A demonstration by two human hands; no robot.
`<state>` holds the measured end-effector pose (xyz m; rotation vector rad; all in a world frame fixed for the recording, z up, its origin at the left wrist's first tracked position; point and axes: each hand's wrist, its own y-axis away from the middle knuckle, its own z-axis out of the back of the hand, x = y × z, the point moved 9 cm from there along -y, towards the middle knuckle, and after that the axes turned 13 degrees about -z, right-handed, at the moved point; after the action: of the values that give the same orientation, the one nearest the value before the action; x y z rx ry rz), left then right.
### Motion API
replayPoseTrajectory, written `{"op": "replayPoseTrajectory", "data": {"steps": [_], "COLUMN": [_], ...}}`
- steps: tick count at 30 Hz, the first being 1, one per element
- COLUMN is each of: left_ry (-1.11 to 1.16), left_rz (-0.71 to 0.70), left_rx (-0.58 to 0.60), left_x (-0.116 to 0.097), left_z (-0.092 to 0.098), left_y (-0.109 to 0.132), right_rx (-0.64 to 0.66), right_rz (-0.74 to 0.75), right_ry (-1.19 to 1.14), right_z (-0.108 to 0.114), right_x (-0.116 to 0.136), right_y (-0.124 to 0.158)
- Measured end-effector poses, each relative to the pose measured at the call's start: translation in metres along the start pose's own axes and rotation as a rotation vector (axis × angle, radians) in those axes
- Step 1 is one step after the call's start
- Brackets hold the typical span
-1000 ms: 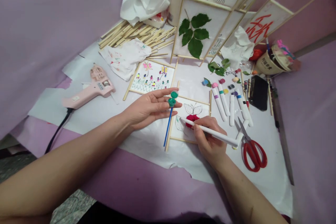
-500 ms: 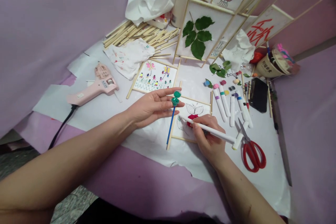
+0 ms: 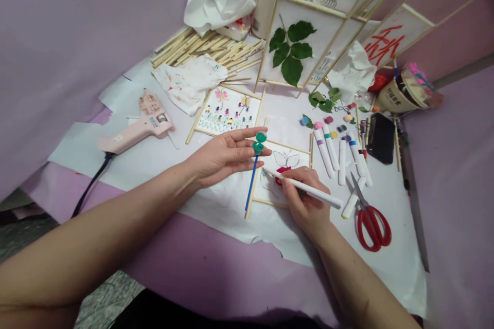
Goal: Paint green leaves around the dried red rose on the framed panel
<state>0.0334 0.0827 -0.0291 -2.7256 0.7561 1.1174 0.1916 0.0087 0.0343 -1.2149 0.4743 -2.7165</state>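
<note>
Marker, white, lies slanted just right of frame centre, with the right hand closed round it and its tip on the small framed paper. At centre, the left hand pinches a green paint pot and a blue brush between half-stretched fingers.

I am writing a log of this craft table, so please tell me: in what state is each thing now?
left hand, holds blue brush and green caps at its fingers
right hand, grips white marker, tip on small frame
scissors, shut, lying flat
glue gun, lying on its side, cord attached
phone, lying flat, screen dark
leaf panel, standing upright
</note>
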Motion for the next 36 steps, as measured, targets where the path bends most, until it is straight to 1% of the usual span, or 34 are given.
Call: {"op": "replayPoseTrajectory", "data": {"steps": [8, 15, 23, 30, 36], "left_ry": [-0.003, -0.012, -0.016, -0.021, -0.036], "left_rz": [-0.006, 0.002, 0.007, -0.003, -0.002], "left_rx": [-0.005, -0.001, -0.005, 0.003, -0.009], "left_x": [-0.0002, 0.0004, 0.0007, 0.0007, 0.0001], "left_z": [0.0009, 0.0008, 0.0001, 0.001, 0.0015], "left_y": [-0.0004, -0.0004, 0.0, -0.0003, 0.0003], "right_rx": [-0.01, 0.004, -0.005, 0.004, -0.003], "right_rz": [-0.016, -0.013, -0.046, -0.039, -0.042], "right_ry": [-0.058, -0.018, -0.111, -0.089, -0.14], "right_z": [0.0019, 0.0006, 0.003, 0.0018, 0.0023], "right_x": [-0.0032, -0.0014, -0.007, -0.005, -0.0073], "right_y": [0.0013, 0.0, 0.0022, 0.0012, 0.0027]}}
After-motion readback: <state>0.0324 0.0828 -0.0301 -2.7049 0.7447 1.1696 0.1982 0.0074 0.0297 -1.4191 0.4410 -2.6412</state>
